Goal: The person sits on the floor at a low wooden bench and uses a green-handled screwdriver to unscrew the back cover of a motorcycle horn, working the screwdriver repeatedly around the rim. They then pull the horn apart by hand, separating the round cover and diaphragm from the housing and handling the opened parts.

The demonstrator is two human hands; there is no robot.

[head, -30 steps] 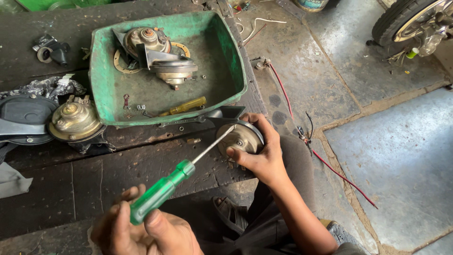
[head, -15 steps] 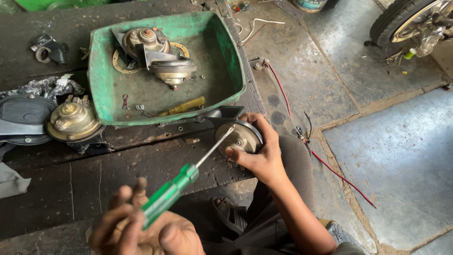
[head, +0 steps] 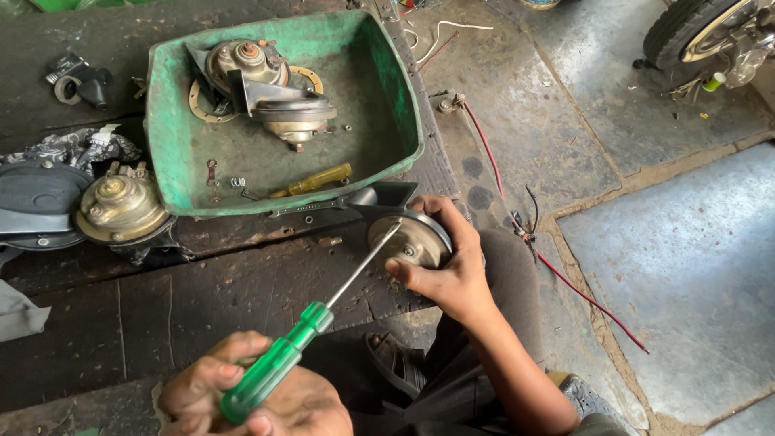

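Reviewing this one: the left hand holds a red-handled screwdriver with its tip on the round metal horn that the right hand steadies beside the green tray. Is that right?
Not quite. In the head view the screwdriver in the left hand has a green handle, not red. The rest holds: its tip is on the round metal horn, which the right hand steadies beside the green tray.

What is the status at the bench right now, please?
Left hand grips green-handled screwdriver, tip on round horn. Right hand steadies horn. Green tray just behind, not blocking.
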